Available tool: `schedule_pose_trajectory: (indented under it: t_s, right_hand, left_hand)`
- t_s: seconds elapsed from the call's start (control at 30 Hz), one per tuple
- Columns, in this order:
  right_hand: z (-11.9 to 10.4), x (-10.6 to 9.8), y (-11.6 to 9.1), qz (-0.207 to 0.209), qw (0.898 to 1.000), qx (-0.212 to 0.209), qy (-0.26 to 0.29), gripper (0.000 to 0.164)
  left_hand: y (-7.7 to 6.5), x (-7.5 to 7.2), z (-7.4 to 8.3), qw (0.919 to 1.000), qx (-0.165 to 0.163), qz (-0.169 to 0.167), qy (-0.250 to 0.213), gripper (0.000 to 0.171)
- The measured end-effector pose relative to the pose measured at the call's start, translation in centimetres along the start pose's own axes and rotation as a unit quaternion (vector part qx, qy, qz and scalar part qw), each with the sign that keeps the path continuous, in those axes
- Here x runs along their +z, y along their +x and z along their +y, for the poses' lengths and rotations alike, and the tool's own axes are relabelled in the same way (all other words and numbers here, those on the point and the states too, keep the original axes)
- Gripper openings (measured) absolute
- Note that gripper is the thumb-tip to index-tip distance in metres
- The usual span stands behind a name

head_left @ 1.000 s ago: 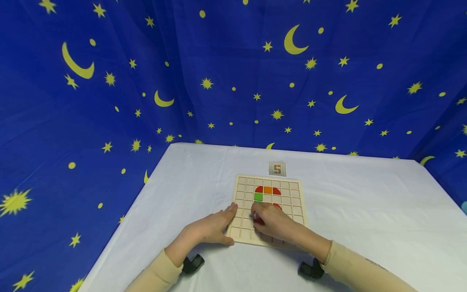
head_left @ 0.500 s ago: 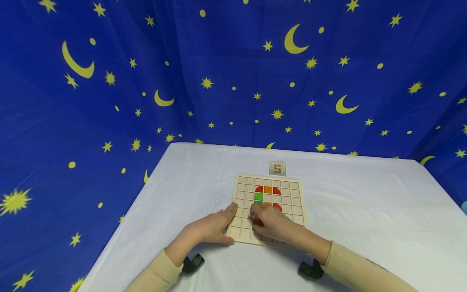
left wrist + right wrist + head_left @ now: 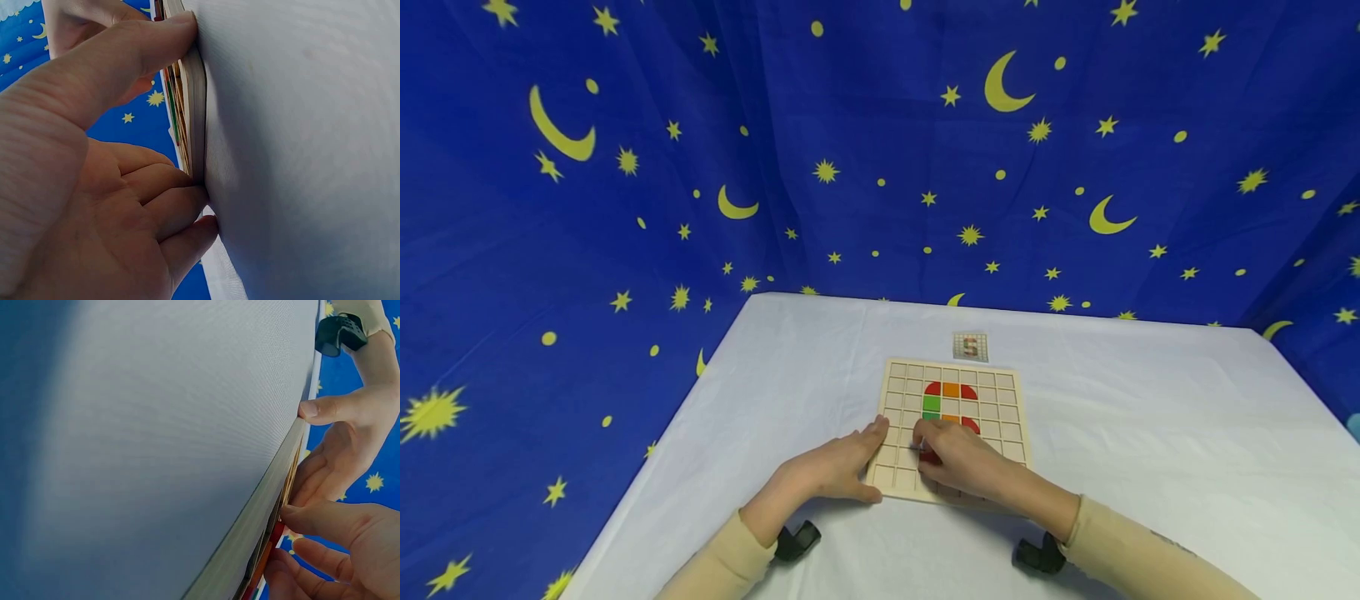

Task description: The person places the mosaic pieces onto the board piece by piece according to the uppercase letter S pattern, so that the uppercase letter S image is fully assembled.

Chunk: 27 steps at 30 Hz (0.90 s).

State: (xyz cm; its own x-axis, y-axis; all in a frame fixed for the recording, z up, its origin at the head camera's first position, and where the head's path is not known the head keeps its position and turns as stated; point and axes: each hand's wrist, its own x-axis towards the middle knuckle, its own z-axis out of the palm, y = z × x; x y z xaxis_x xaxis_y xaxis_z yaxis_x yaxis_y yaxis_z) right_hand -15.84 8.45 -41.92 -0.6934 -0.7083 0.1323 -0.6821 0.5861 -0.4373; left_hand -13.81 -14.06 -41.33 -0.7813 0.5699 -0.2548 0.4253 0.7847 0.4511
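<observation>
A pale wooden grid board lies on the white table. Red quarter-round tiles, an orange square tile and green tiles sit in its cells. My left hand rests along the board's left edge, fingers fairly straight, thumb at the near corner. Over the lower middle of the board, my right hand curls its fingers and pinches a red tile against a cell. In the right wrist view the right thumb touches beside the red tile. The hand hides the tile's full shape and neighbouring cells.
Behind the board lies a small card picturing an S-shaped pattern on a grid. Black wrist mounts sit under both forearms. A blue curtain with yellow moons and stars surrounds the white table.
My right hand has shifted very slightly left over the red tile, showing a bit more of the orange tile behind it. The left hand and the board have not moved.
</observation>
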Motion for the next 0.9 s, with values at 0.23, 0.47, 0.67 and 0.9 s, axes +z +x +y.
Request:
schedule_pose_trajectory:
  t_s: [0.23,0.47,0.67,0.9]
  right_hand:
    - [0.2,-0.1,0.0,0.005,1.000,0.007,0.000,0.018]
    - [0.4,0.0,-0.1,0.011,1.000,0.003,-0.004,0.019]
    - [0.4,-0.5,-0.3,0.016,1.000,0.009,-0.001,0.020]
    - [1.2,-2.8,-1.2,0.047,0.998,0.044,0.006,0.022]
  left_hand:
    - [0.1,0.0,0.1,1.0000,0.004,0.001,0.004,0.096]
    - [0.2,0.1,0.1,1.0000,0.001,-0.003,0.003,0.097]
    - [0.3,0.1,0.0,1.0000,0.004,-0.003,0.003,0.098]
    - [0.4,-0.1,-0.2,0.9999,0.011,-0.003,0.001,0.098]
